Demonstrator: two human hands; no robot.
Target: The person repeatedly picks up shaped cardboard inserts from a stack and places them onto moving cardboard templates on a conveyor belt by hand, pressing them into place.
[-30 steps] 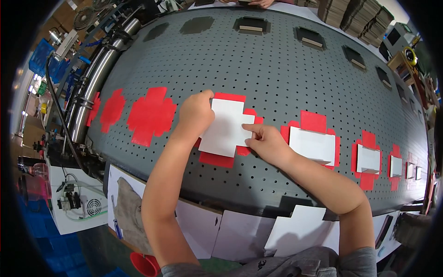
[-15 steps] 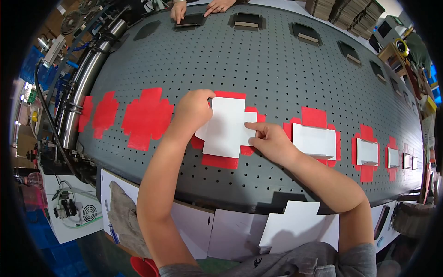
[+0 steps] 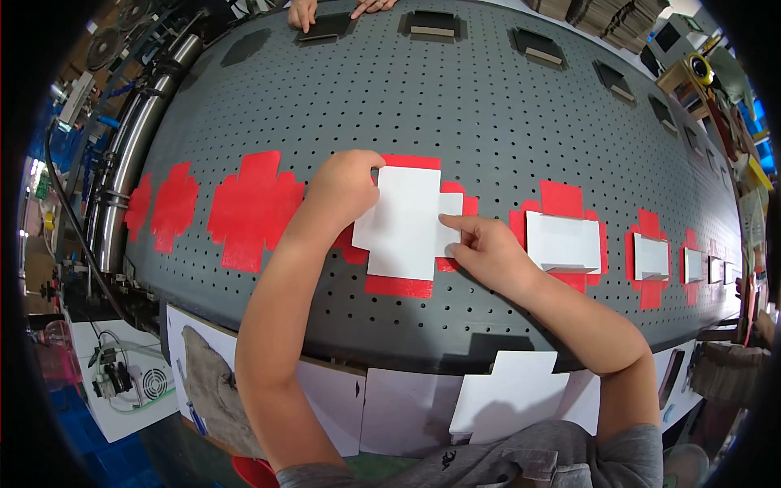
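Observation:
A white cross-shaped card blank (image 3: 404, 224) lies over a red cross-shaped sheet (image 3: 399, 286), whose edges show around it. My left hand (image 3: 348, 189) is closed at the blank's upper left edge, its fingertips partly hidden. My right hand (image 3: 486, 250) touches the blank's right flap with index finger and thumb, the other fingers curled. To the right, another red sheet (image 3: 561, 198) carries a white card (image 3: 561, 242) with its lower flap raised. On the left lies a bare red sheet (image 3: 256, 210).
The sheets lie on a grey perforated belt (image 3: 350, 114) with a metal roller (image 3: 134, 154) at left. Across it, a co-worker's hands (image 3: 303, 15) touch a dark sheet (image 3: 329, 28). White blanks (image 3: 512, 394) stand by my lap. A grey cloth (image 3: 213, 386) lies at lower left.
The white blank and both my hands sit slightly farther right in view, with the same hold. The roller and the co-worker's hands appear shifted left, the view having moved a little.

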